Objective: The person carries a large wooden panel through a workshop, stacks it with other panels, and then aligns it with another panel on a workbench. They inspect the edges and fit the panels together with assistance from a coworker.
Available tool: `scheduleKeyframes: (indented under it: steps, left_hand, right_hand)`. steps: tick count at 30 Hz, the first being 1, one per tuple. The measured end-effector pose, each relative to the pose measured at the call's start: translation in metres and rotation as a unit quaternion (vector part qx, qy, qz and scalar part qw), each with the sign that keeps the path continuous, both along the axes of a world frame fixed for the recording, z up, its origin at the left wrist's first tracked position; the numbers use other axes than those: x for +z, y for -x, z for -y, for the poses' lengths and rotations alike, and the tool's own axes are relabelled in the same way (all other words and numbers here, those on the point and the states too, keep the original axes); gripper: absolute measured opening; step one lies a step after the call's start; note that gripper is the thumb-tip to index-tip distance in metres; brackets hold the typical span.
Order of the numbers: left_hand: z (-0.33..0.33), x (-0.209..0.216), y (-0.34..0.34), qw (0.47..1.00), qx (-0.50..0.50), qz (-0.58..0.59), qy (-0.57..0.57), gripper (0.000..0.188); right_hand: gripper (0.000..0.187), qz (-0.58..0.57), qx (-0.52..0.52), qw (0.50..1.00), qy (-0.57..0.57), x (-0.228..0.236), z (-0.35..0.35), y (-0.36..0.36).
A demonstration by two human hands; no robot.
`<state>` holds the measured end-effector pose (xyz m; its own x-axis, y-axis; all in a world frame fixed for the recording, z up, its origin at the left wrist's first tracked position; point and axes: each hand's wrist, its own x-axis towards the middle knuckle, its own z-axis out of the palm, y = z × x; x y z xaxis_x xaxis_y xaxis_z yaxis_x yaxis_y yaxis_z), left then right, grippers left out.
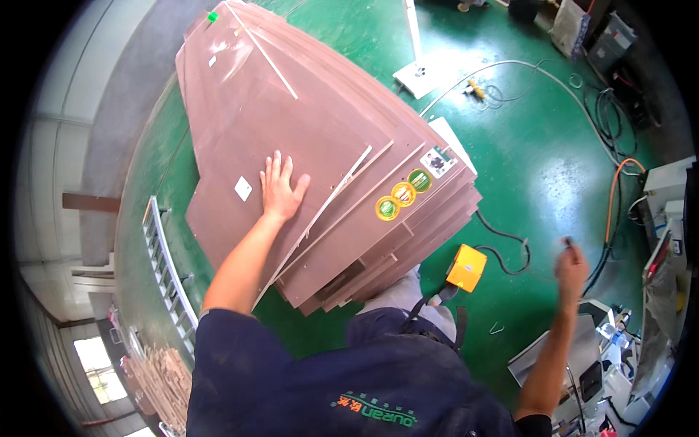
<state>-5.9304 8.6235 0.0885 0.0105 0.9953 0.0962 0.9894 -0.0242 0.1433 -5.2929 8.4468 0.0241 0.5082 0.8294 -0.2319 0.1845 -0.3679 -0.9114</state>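
My left hand (pixel 282 188) lies flat with its fingers spread on the top sheet of a stack of brown panels (pixel 255 131). A small white label (pixel 243 189) is stuck to that sheet beside the hand. A thin white strip (pixel 338 186) runs along the sheet's near right edge. Lower panels fan out to the right, and one bears round green and yellow stickers (pixel 403 194). Off to the right, away from the stack, my right hand (pixel 573 268) is raised with its fingers closed. Something small and dark shows at its fingertips, too blurred to name.
A yellow box-shaped thing (pixel 467 268) is close to my waist, near a dark cable (pixel 513 271). To the left lies a metal ladder-like rack (pixel 169 269). Cables and an orange hose (pixel 613 193) run on the right, near a cluttered heap of equipment (pixel 611 364). A white post base (pixel 419 76) stands beyond.
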Motion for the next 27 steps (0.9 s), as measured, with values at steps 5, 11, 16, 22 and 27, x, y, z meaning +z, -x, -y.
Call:
scheduleKeyframes:
  steps: [5,11,16,22,27]
  left_hand:
    - [0.068,0.033,-0.042,0.989,-0.133,-0.026,0.051,0.080]
    - [0.103,0.035,-0.007,0.988,-0.135,-0.007,0.072,0.073]
    - [0.110,0.036,0.003,0.987,-0.137,0.008,0.078,0.068]
    - [0.120,0.036,0.006,0.984,-0.179,-0.006,-0.012,0.041]
    - [0.113,0.015,0.001,0.974,-0.223,0.002,-0.048,0.029]
  right_hand:
    - [0.014,0.120,0.036,0.989,0.073,-0.043,0.025,0.038]
    - [0.020,-0.055,-0.023,0.956,0.287,-0.094,0.064,0.069]
    - [0.023,0.089,0.008,0.907,0.411,-0.131,0.102,0.073]
    - [0.031,0.143,-0.027,0.876,0.460,-0.157,0.074,0.076]
    - [0.041,0.469,0.188,0.820,0.268,-0.154,-0.095,-0.042]
